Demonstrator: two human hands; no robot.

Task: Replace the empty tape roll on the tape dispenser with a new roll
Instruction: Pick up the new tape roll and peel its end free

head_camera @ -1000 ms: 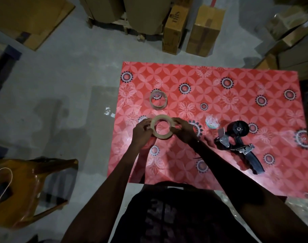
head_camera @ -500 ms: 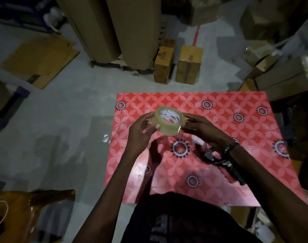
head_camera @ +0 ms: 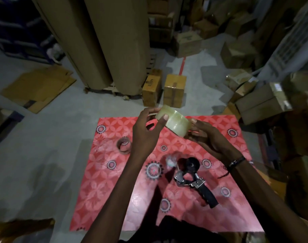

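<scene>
Head view: both hands hold the new tape roll (head_camera: 174, 120) up in the air above the far edge of the counter (head_camera: 237, 155), which is covered in a red patterned sheet. The left hand (head_camera: 146, 132) has its grip part-closed on the roll's left end, thumb pressed on the near face and fingers curled round the far rim. The right hand (head_camera: 204, 135) cups the roll's right end from below, its grip closed loosely round it, with a dark band on the wrist. The roll lies on its side, tilted down toward the right, between the two grips and touching both.

The tape dispenser (head_camera: 193, 178) lies flat on the counter below the right forearm, well apart from the roll, its black handle pointing toward the person. The empty tape core (head_camera: 124, 146) sits on the counter left of the left wrist. A small crumpled wad (head_camera: 170, 161) rests just beside the dispenser's wheel.
</scene>
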